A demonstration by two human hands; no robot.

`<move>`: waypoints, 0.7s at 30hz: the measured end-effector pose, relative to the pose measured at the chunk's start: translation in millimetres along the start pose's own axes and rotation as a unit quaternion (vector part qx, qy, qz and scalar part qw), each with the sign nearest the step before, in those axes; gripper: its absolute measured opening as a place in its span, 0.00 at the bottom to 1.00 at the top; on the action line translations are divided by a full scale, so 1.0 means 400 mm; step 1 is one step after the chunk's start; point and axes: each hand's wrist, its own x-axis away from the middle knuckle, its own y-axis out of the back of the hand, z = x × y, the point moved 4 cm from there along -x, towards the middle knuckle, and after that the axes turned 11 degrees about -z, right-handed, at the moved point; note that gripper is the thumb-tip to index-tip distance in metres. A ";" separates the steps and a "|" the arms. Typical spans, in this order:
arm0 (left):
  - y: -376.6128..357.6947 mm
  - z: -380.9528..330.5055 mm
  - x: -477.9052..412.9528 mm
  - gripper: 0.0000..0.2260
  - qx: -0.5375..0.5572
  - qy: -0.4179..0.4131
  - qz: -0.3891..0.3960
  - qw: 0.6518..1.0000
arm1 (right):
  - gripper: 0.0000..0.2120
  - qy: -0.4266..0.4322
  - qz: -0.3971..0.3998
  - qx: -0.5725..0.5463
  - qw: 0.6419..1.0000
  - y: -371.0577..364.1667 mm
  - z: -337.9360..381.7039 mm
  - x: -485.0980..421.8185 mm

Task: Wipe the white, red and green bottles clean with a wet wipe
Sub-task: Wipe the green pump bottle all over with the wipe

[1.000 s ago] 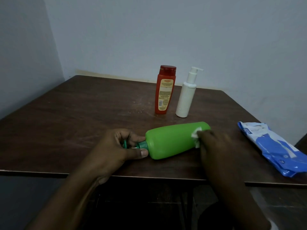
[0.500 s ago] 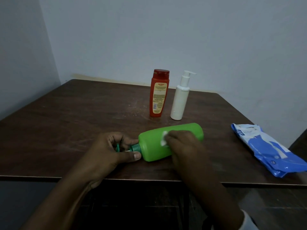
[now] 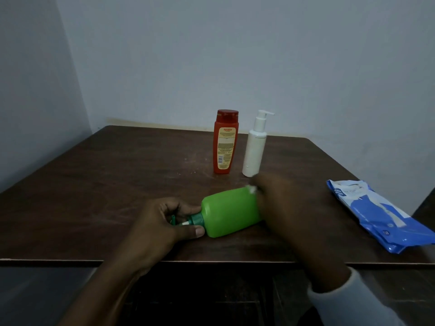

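The green bottle (image 3: 229,211) is laid on its side on the desk (image 3: 117,184), near the front edge, with its pump neck pointed toward the left hand (image 3: 162,225) and its base toward the right hand (image 3: 280,208). The neck is gripped by the left hand: the thumb is pressed against the near shoulder of the bottle and the fingers are curled round the far side of the pump. The body of the bottle is stretched out to the right of this hand, tilted slightly away from the front edge.

The base end of the bottle is covered by the right hand, which is blurred. A small piece of white wipe (image 3: 252,189) is seen at the fingers of that hand, pressed against the upper far corner of the bottle. The hand appears to be closed on the wipe, though its fingers cannot be made out clearly. A pale sleeve (image 3: 348,300) is seen at the right wrist.

Beyond the right hand, the white bottle (image 3: 254,151) is stood upright, just past the fingers. The red bottle (image 3: 225,147) is stood upright just beside it, on its left. Both are well apart from the left hand. To the right of the right hand, a blue pack (image 3: 381,215) is laid flat near the desk's right edge, apart from the hand.
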 end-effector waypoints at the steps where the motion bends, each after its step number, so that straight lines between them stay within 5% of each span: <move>1: 0.000 -0.004 0.001 0.17 -0.008 -0.009 -0.003 1.000 | 0.11 0.029 0.002 -0.047 0.998 -0.002 0.057 0.014; 6: 0.018 -0.072 -0.009 0.17 0.007 -0.051 -0.012 0.999 | 0.12 0.212 -0.029 -0.203 0.955 0.068 0.209 0.065; 9: 0.041 -0.147 -0.044 0.19 0.035 -0.086 -0.010 0.996 | 0.12 0.151 -0.131 -0.253 0.947 0.093 0.101 0.023; 14: 0.023 -0.274 -0.120 0.27 0.133 -0.142 0.001 0.981 | 0.12 0.004 -0.164 -0.318 0.934 0.064 -0.045 -0.019; 21: -0.114 -0.375 -0.202 0.26 0.169 -0.172 0.106 0.965 | 0.11 -0.008 -0.260 -0.535 0.804 0.147 -0.003 -0.078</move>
